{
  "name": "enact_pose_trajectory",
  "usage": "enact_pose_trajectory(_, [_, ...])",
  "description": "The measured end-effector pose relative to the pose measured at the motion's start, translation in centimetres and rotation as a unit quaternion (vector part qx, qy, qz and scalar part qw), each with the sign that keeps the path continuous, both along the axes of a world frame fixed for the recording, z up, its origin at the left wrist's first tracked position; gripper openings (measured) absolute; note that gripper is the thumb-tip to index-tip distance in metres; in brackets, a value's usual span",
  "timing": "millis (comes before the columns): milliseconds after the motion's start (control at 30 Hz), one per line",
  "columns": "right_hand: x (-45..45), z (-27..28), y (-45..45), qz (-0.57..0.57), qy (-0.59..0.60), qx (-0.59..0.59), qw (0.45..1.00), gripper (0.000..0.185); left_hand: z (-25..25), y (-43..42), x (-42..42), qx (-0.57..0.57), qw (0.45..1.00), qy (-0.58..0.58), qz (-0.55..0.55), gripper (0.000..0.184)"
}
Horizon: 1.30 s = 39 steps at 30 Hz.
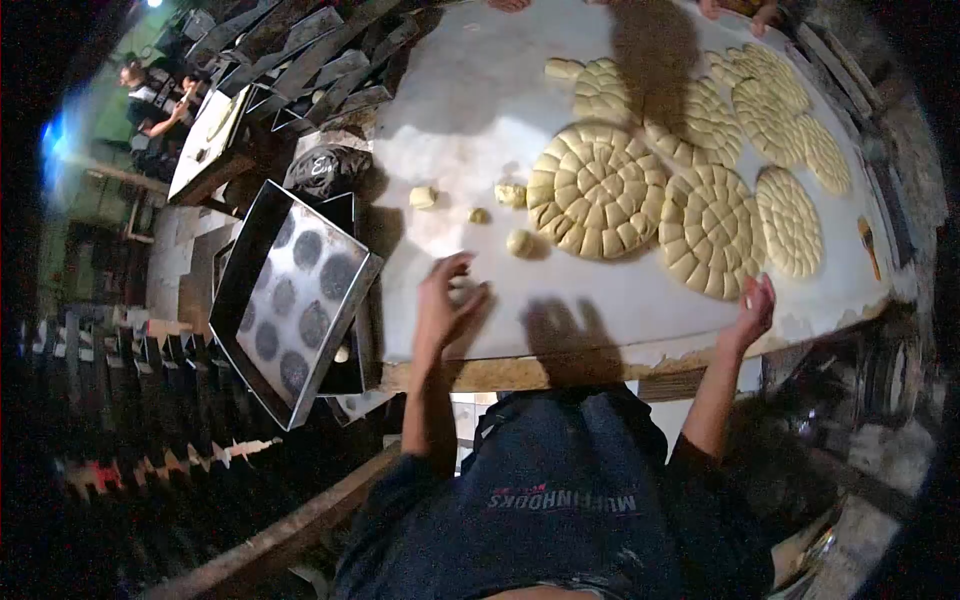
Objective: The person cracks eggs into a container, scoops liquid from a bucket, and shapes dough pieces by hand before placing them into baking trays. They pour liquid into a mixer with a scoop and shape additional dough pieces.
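Note:
My left hand (450,305) is curled round a pale dough ball (462,289) at the table's near left. Just beyond it lie another dough ball (520,243), a small dough scrap (478,215) and two dough lumps, one at the left (423,197) and one beside the rounds (510,194). My right hand (757,308) is at the near edge of a scored dough round (712,232), its fingers drawn together. Whatever they may hold is too small to make out. A larger cut round (597,190) sits left of that one, and an oval one (789,222) to its right.
A metal tray (330,352) with dark round marks leans at the table's left, by a dark cloth (328,170). Several more dough rounds (768,118) lie at the far right, near a wooden-handled tool (868,248). Other people's hands (735,12) show at the far edge. Metal tins are piled at upper left.

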State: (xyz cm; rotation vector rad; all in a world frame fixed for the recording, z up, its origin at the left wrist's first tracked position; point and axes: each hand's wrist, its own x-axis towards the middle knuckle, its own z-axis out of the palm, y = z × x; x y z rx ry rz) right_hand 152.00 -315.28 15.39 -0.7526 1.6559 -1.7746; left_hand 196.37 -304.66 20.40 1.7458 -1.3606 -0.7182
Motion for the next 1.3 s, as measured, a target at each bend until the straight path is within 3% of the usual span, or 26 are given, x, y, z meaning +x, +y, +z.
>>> enact_pose_trajectory(33, [1.6, 0.1, -1.1, 0.046, -0.002, -0.035, 0.998, 0.045, -2.4, -3.2, -1.9, 0.015, 0.996, -0.086, 0.001, 0.065])
enact_pose_trajectory(100, [4.9, 0.2, -2.6, 0.122, 0.108, -0.071, 0.984, 0.042, -4.8, -7.1, -5.0, 0.049, 0.988, -0.148, 0.018, 0.071])
enact_pose_trajectory(167, [8.0, -0.2, -2.8, 0.226, 0.097, -0.11, 0.963, 0.039, -7.1, -8.2, -7.2, 0.022, 0.98, -0.2, -0.002, 0.07])
enact_pose_trajectory(233, [9.4, 0.8, -2.5, 0.353, 0.123, -0.088, 0.923, 0.032, -7.5, -8.1, -8.4, -0.035, 0.956, -0.29, 0.013, 0.053])
enact_pose_trajectory(367, [11.4, -1.9, -2.5, 0.526, 0.17, -0.049, 0.832, 0.022, -5.2, -5.7, -9.5, 0.023, 0.993, -0.091, 0.072, 0.027])
enact_pose_trajectory(400, [12.3, 0.7, -2.5, 0.579, 0.148, -0.019, 0.802, 0.018, -4.5, -4.4, -10.1, -0.01, 0.995, -0.086, 0.058, 0.022])
enact_pose_trajectory(500, [14.8, 3.0, -2.0, 0.631, 0.177, -0.078, 0.751, 0.023, -5.3, -1.4, -11.7, 0.022, 0.993, -0.093, 0.074, 0.034])
enact_pose_trajectory(567, [15.3, 2.2, -1.8, 0.639, 0.221, -0.079, 0.732, 0.04, -6.0, 0.3, -11.2, 0.039, 0.99, -0.109, 0.083, 0.039])
enact_pose_trajectory(633, [15.0, 0.4, -1.3, 0.638, 0.313, -0.039, 0.702, 0.045, -4.3, 1.5, -11.0, -0.001, 0.986, -0.054, 0.16, 0.037])
enact_pose_trajectory(667, [15.1, 0.3, -0.9, 0.662, 0.291, 0.034, 0.69, 0.049, -3.4, 2.4, -10.7, -0.027, 0.985, -0.04, 0.165, 0.033])
enact_pose_trajectory(700, [15.8, -0.1, -0.2, 0.664, 0.297, 0.035, 0.686, 0.049, -2.8, 3.5, -10.3, -0.04, 0.983, -0.041, 0.175, 0.03])
enact_pose_trajectory(767, [18.2, -1.8, 1.7, 0.612, 0.261, 0.118, 0.737, 0.051, -3.1, 6.2, -9.5, -0.068, 0.981, -0.028, 0.181, 0.03])
enact_pose_trajectory(800, [19.7, -2.4, 2.4, 0.613, 0.269, 0.116, 0.734, 0.051, -2.6, 7.5, -9.3, -0.066, 0.981, -0.05, 0.177, 0.03])
enact_pose_trajectory(833, [21.3, -3.1, 3.2, 0.501, 0.396, -0.015, 0.769, 0.049, -2.4, 9.0, -9.2, -0.069, 0.98, -0.044, 0.183, 0.03])
enact_pose_trajectory(867, [22.7, -3.7, 3.9, 0.367, 0.502, -0.149, 0.769, 0.048, -2.3, 10.6, -8.9, -0.076, 0.98, -0.037, 0.183, 0.031])
enact_pose_trajectory(967, [25.9, -5.0, 3.9, 0.318, 0.508, -0.164, 0.784, 0.041, -4.6, 16.1, -7.7, -0.082, 0.97, -0.012, 0.23, 0.035])
enact_pose_trajectory(1033, [26.1, -4.8, 3.2, 0.379, 0.477, -0.171, 0.774, 0.039, -5.6, 19.7, -7.0, -0.104, 0.96, -0.04, 0.256, 0.033])
enact_pose_trajectory(1067, [25.8, -4.7, 3.0, 0.435, 0.436, -0.173, 0.769, 0.037, -5.8, 21.4, -6.9, -0.075, 0.957, 0.0, 0.28, 0.029])
enact_pose_trajectory(1167, [22.4, -1.6, 3.5, 0.504, 0.332, -0.097, 0.791, 0.025, -7.4, 26.2, -6.5, -0.054, 0.947, 0.01, 0.317, 0.029])
enact_pose_trajectory(1233, [19.3, -0.6, 3.4, 0.582, 0.333, -0.082, 0.737, 0.022, -8.5, 28.5, -6.3, -0.044, 0.938, -0.013, 0.343, 0.028])
enact_pose_trajectory(1267, [18.0, -0.7, 2.8, 0.622, 0.421, 0.014, 0.66, 0.028, -9.1, 29.3, -6.3, -0.026, 0.933, 0.005, 0.358, 0.027])
enact_pose_trajectory(1300, [17.6, -1.5, 3.2, 0.623, 0.424, 0.018, 0.657, 0.028, -9.7, 29.9, -6.3, -0.008, 0.929, 0.022, 0.37, 0.026])
